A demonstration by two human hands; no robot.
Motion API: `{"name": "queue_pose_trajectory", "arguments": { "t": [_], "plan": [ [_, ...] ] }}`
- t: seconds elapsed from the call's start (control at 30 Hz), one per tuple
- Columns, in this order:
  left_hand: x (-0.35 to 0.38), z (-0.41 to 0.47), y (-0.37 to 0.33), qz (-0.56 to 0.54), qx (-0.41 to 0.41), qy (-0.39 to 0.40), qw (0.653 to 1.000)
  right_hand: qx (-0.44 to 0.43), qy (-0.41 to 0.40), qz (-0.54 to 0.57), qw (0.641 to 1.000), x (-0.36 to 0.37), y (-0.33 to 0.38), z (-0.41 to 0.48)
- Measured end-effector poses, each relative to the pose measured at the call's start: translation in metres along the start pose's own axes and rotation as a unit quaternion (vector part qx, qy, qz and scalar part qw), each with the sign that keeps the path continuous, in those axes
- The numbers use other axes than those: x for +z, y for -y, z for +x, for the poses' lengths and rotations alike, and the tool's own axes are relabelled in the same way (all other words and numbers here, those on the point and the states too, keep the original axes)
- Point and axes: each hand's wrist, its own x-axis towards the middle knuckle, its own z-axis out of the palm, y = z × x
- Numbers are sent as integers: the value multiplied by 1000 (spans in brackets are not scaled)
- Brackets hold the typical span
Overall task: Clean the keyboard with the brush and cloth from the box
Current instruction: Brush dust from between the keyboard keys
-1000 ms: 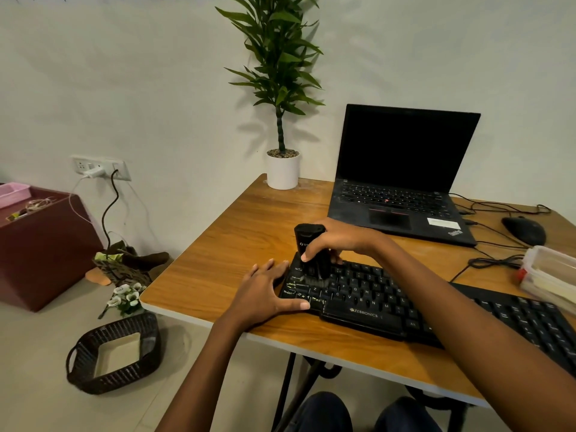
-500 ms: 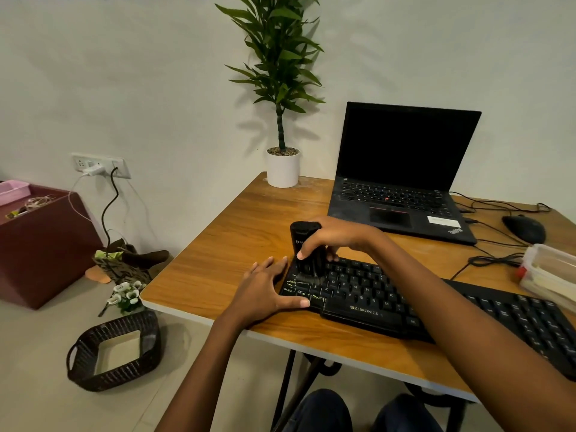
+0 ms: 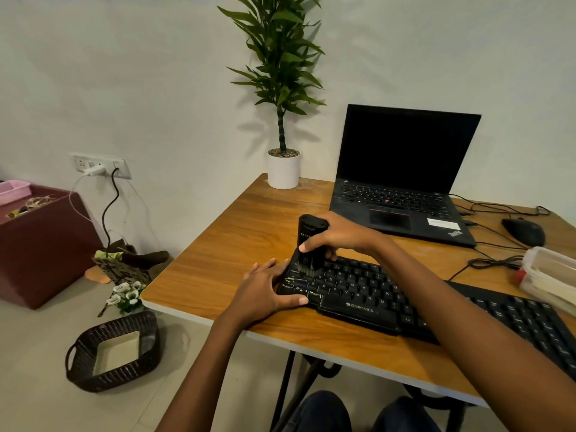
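Note:
A black keyboard [image 3: 367, 294] lies across the wooden table [image 3: 249, 232]. My right hand [image 3: 339, 235] grips a black upright brush [image 3: 308, 232], whose bristles rest on the keys at the keyboard's far left end. My left hand [image 3: 265, 291] rests flat against the keyboard's left edge, fingers spread and thumb along its front. A clear plastic box [image 3: 548, 279] sits at the right edge of the table. No cloth is visible.
An open black laptop [image 3: 402, 182] stands behind the keyboard, with a potted plant [image 3: 283, 163] to its left. A black mouse [image 3: 523, 232] and cables lie at the right. On the floor to the left are a dark woven basket [image 3: 112, 353] and a maroon cabinet [image 3: 40, 244].
The brush and my right hand have shifted slightly over the keyboard's left end, staying on the same keys. My left hand has stayed in place.

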Motion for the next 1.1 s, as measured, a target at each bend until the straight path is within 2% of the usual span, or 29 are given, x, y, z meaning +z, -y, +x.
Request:
{"name": "queue_pose_trajectory", "arguments": {
  "t": [0.07,0.2,0.33,0.43,0.57,0.67,0.8,0.93,1.03,1.1],
  "plan": [
    [-1,0,-1,0,0,2,1000,-19,-14,5,1000,3,-1,2],
    [1,0,-1,-2,0,-2,1000,13,41,56,998,1,-1,-3],
    [1,2,1,1,3,-16,1000,-6,50,81,995,2,-6,-4],
    [1,3,1,2,8,-16,1000,26,86,54,994,-3,0,-5],
    [1,4,6,-12,22,-24,999,-4,76,40,996,7,4,0],
    [2,4,7,-6,10,-21,1000,29,101,-2,994,5,12,-1],
    [2,6,7,-24,35,-24,999,-5,89,-8,996,12,15,-1],
    [1,4,5,-20,21,-24,999,20,105,-59,993,8,22,-3],
    [2,6,9,-33,36,-28,998,-11,91,-26,995,13,21,-3],
    [1,5,6,-26,28,-23,999,6,103,-31,994,12,21,-3]
  ]
}}
